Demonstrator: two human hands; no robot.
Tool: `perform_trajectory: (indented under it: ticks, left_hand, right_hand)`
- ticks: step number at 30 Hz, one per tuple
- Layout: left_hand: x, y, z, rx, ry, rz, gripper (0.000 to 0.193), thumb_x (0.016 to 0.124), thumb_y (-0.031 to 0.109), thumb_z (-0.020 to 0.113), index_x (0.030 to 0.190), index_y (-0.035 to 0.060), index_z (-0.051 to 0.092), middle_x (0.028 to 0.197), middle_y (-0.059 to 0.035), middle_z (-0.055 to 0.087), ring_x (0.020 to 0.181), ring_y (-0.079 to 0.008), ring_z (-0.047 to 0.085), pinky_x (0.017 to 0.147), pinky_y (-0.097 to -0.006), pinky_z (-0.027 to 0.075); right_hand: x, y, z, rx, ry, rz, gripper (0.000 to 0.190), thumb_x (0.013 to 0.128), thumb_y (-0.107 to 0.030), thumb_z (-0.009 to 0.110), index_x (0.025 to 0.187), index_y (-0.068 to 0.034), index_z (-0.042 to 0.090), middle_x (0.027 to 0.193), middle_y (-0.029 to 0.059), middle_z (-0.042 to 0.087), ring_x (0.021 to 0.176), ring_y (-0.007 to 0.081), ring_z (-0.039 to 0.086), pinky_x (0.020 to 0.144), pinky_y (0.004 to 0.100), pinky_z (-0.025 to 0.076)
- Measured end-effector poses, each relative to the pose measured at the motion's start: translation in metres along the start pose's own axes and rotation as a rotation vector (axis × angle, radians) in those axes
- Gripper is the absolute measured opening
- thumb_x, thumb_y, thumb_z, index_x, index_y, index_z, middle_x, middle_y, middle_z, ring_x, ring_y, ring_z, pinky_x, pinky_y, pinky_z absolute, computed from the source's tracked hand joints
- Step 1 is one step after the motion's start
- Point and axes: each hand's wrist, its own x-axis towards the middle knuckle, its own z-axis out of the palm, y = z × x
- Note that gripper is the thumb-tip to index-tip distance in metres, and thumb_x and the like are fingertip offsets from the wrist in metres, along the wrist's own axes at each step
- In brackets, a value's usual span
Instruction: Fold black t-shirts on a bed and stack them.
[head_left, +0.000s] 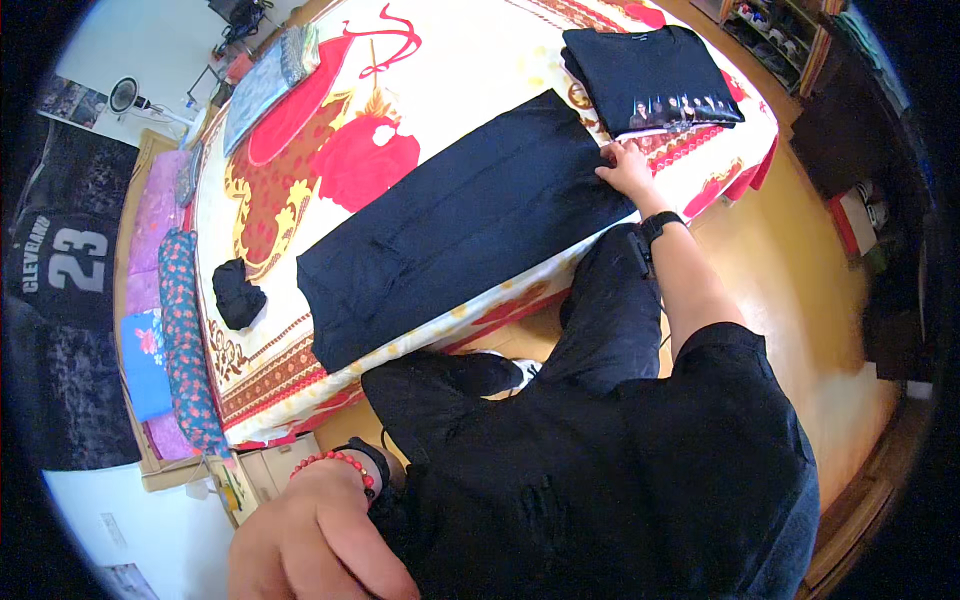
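Observation:
A long black garment (465, 225), folded into a flat strip, lies across the bed along its near edge. My right hand (630, 169), with a black watch on its wrist, has its thumb and fingers bent together on the garment's right end. Close to the camera at lower left is my left hand (315, 532), wearing a red bead bracelet. It is off the bed, and its fingertips run out of view. Just beyond my right hand sits a folded black T-shirt (645, 71) with a printed picture, stacked on other dark cloth. A small black bundle of cloth (238, 294) lies left of the garment.
A white bedspread (465, 97) with red and brown flowers covers the bed. Folded bedding (271, 86) lies at its far left. A long flowered bolster (184, 337) lines the left side. Shelves with shoes (772, 37) stand far right, above a wooden floor (780, 300).

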Motion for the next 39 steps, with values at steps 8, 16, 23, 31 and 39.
perform_trajectory:
  ticks: [8,16,23,31,39]
  left_hand:
    - [0.029,-0.028,0.005,0.190,0.239,-0.149,0.018,0.091,0.006,0.053,0.094,0.0139,0.069,0.115,0.0049,0.061,0.074,-0.0140,0.063,0.073,-0.0291,0.042]
    - [-0.049,-0.061,-0.036,0.030,0.524,-0.435,0.018,0.086,0.016,0.057,0.088,-0.0016,0.063,0.088,-0.0160,0.065,0.077,-0.0226,0.062,0.071,-0.0360,0.050]
    - [-0.208,-0.117,-0.058,0.687,0.862,-1.395,0.018,0.094,0.010,0.053,0.107,0.0019,0.061,0.099,-0.0062,0.065,0.090,-0.0122,0.061,0.082,-0.0276,0.050]
    - [-0.274,-0.119,-0.035,0.694,0.958,-1.591,0.018,0.093,0.012,0.052,0.106,0.0028,0.061,0.089,-0.0049,0.066,0.081,-0.0115,0.062,0.075,-0.0261,0.050]
    - [-0.278,-0.140,-0.081,1.238,0.644,-1.371,0.014,0.086,0.008,0.057,0.098,0.0041,0.064,0.092,-0.0135,0.063,0.081,-0.0269,0.063,0.071,-0.0338,0.050]
  right_hand:
    - [0.012,-0.009,0.002,0.028,0.079,0.024,0.020,0.081,-0.023,0.065,0.095,-0.009,0.060,0.098,0.0126,0.059,0.099,0.0344,0.058,0.080,0.0479,0.050]
    - [0.024,-0.041,0.014,-0.272,0.206,-0.094,0.020,0.085,-0.025,0.061,0.099,-0.012,0.059,0.098,0.0111,0.061,0.095,0.0318,0.060,0.076,0.0439,0.050]
    - [0.062,-0.062,0.025,-0.260,0.102,-0.303,0.022,0.082,-0.005,0.051,0.103,-0.013,0.054,0.096,0.0147,0.057,0.091,0.0328,0.063,0.073,0.0424,0.054]
    - [0.088,-0.058,0.022,-0.312,0.149,-0.371,0.018,0.082,-0.007,0.053,0.098,-0.012,0.059,0.093,0.0153,0.054,0.088,0.0326,0.062,0.072,0.0425,0.053]
    - [0.072,-0.057,0.020,-0.289,0.146,-0.366,0.014,0.083,-0.010,0.052,0.094,-0.012,0.060,0.097,0.0158,0.057,0.090,0.0345,0.062,0.076,0.0430,0.053]
